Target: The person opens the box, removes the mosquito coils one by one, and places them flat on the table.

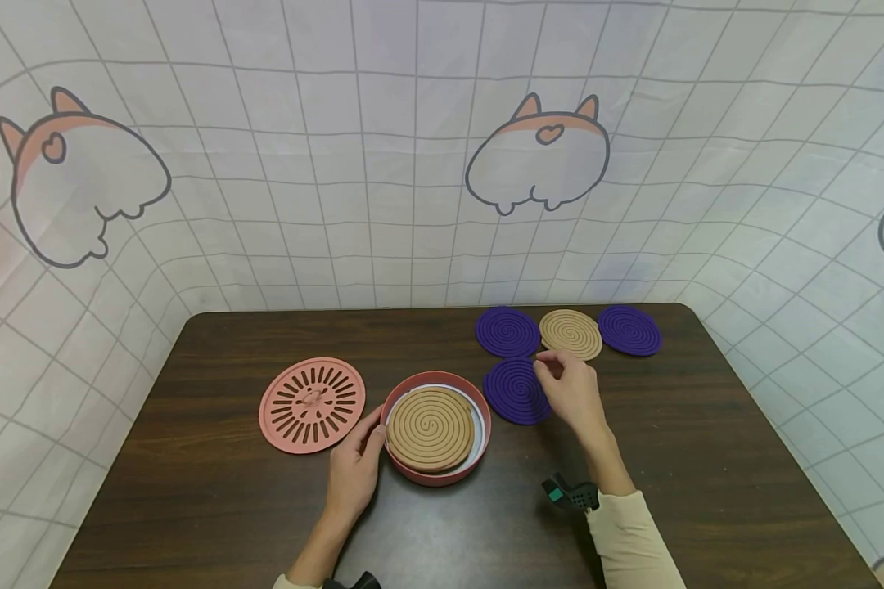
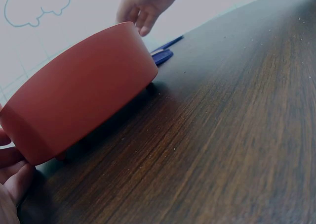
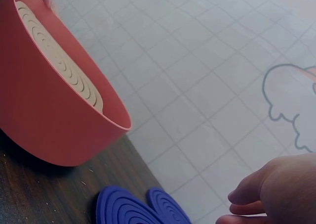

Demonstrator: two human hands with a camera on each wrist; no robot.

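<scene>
My left hand [image 1: 355,470] holds the left side of a round red box [image 1: 436,481], its fingers and thumb at the wall. Inside the box a beige mosquito coil [image 1: 430,429] lies over a white lining [image 1: 479,425]. Just right of the box lies a purple mosquito coil [image 1: 516,393]. Above that coil's right edge hovers my right hand [image 1: 570,391], thumb and forefinger apart, fingers loosely bent around nothing. The right wrist view shows this right hand [image 3: 271,194] away from the box. In the left wrist view, the red box [image 2: 84,85] hides part of the left hand's fingers.
Left of the box lies a pink slotted lid [image 1: 311,442]. Along the table's back edge are two purple coils, one left [image 1: 507,331] and one right [image 1: 629,330], with a beige coil [image 1: 570,331] between them. A patterned white curtain [image 1: 383,204] encloses the dark wooden table [image 1: 191,491].
</scene>
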